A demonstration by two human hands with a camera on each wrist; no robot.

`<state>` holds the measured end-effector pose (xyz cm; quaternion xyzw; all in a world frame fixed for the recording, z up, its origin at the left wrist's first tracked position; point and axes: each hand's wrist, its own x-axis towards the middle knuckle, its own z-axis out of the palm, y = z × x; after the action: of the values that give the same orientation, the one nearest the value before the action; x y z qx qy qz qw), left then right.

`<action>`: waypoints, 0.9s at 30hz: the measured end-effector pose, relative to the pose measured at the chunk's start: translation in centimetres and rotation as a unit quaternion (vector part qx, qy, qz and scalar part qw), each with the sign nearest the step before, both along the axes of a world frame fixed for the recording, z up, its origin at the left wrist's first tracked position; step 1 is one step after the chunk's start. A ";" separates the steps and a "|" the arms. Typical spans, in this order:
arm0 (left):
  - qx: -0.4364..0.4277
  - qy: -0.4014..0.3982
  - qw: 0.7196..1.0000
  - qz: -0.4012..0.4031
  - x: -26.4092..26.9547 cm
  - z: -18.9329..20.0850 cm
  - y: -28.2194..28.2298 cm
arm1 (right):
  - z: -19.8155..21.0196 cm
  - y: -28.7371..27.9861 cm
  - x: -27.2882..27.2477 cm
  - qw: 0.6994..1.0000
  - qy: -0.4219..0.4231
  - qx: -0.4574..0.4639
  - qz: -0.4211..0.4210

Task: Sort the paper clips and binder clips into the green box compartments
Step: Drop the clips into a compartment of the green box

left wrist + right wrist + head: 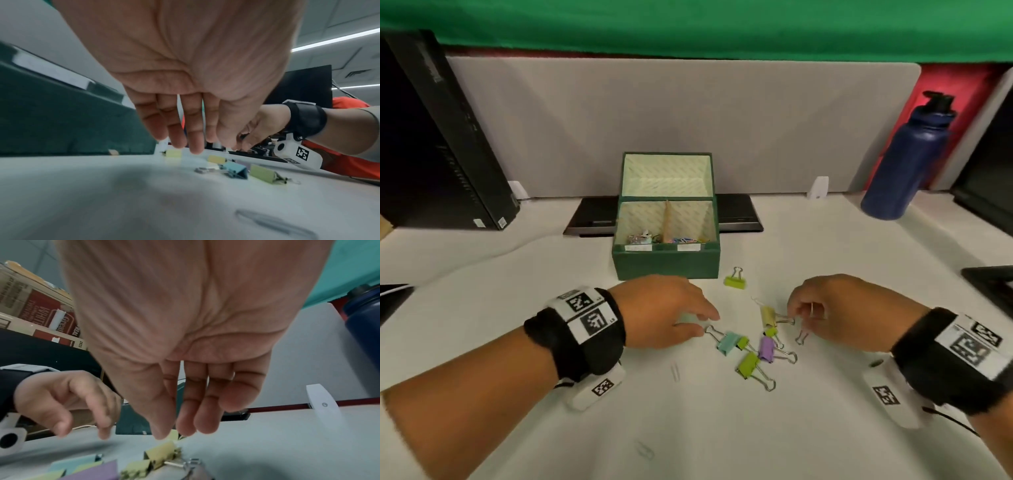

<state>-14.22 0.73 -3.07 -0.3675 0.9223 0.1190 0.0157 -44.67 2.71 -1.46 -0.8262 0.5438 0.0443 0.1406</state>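
The green box [667, 265] stands open at the table's centre, with clips in both front compartments. Before it lies a cluster of binder clips: yellow [768, 316], blue [727, 342], purple [766, 348], green [748, 365], and a lime one [735, 281] apart near the box. My left hand [709, 323] hovers with relaxed fingers beside the blue clip's wire handle [711, 331] and holds nothing. My right hand [796, 313] reaches down, its straight fingers [185, 426] just above the yellow clip [162, 451]. Loose paper clips lie at the left [675, 371], the front [645, 449] and under the right hand [801, 337].
A dark blue bottle [904, 164] stands at the back right. A black computer case [441, 144] leans at the back left. A flat black device [592, 216] lies behind the box. Dark objects sit at both table edges. A grey partition [688, 113] closes the back.
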 end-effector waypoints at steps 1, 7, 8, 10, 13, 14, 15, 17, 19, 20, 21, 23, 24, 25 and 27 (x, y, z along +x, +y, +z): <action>0.012 -0.015 1.000 -0.008 -1.0 -0.5 -0.1 | -0.5 0.1 0.2 1.000 -0.010 0.001 -0.001; 0.017 -0.057 0.998 -0.028 -3.5 -2.0 -0.4 | -1.5 -0.5 0.0 0.999 0.000 0.017 -0.045; 0.014 -0.052 0.998 -0.017 -3.5 -2.1 -0.5 | -1.5 -0.5 -0.1 0.998 0.002 0.025 -0.053; 0.010 -0.046 0.999 0.010 -3.2 -2.1 -0.5 | -1.5 -0.4 0.0 0.997 0.002 0.045 -0.067; 0.003 -0.031 0.998 0.049 -2.1 -2.0 -0.1 | -1.5 -0.5 0.2 0.996 0.002 0.049 -0.070; -0.007 -0.023 0.998 0.053 -1.5 -1.9 0.1 | -1.5 -0.5 0.3 0.996 0.004 0.049 -0.068; -0.015 -0.015 0.998 0.053 -1.0 -1.9 0.4 | -1.5 -0.5 0.5 0.996 0.004 0.052 -0.068; -0.018 -0.006 0.999 0.043 -0.4 -1.9 0.9 | -1.5 -0.3 0.6 0.996 -0.005 0.059 -0.066; -0.011 -0.005 1.000 0.015 -0.8 -2.0 1.1 | -1.6 0.0 0.8 0.996 -0.036 0.056 -0.059; -0.010 -0.009 1.000 -0.001 -1.4 -2.0 1.1 | -1.7 0.1 1.1 0.995 -0.067 0.054 -0.059; -0.013 -0.019 1.000 -0.015 -2.1 -2.0 1.1 | -1.8 0.3 1.3 0.992 -0.101 0.055 -0.060; -0.015 -0.038 0.999 -0.027 -3.4 -2.1 0.9 | -2.2 0.9 1.9 0.988 -0.133 0.059 -0.055; -0.016 -0.041 0.999 -0.028 -3.8 -2.0 0.7 | -2.2 1.2 2.1 0.988 -0.131 0.058 -0.049; -0.019 -0.040 0.999 -0.030 -4.1 -2.0 0.6 | -2.1 1.3 2.2 0.989 -0.131 0.056 -0.045; -0.019 -0.034 0.999 -0.035 -4.4 -1.9 0.3 | -1.5 1.3 2.3 0.989 -0.134 0.049 -0.043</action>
<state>-18.64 1.08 -4.95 -0.3387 0.9357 0.0881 0.0438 -42.33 4.00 -2.99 -0.7928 0.5519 -0.0461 0.2545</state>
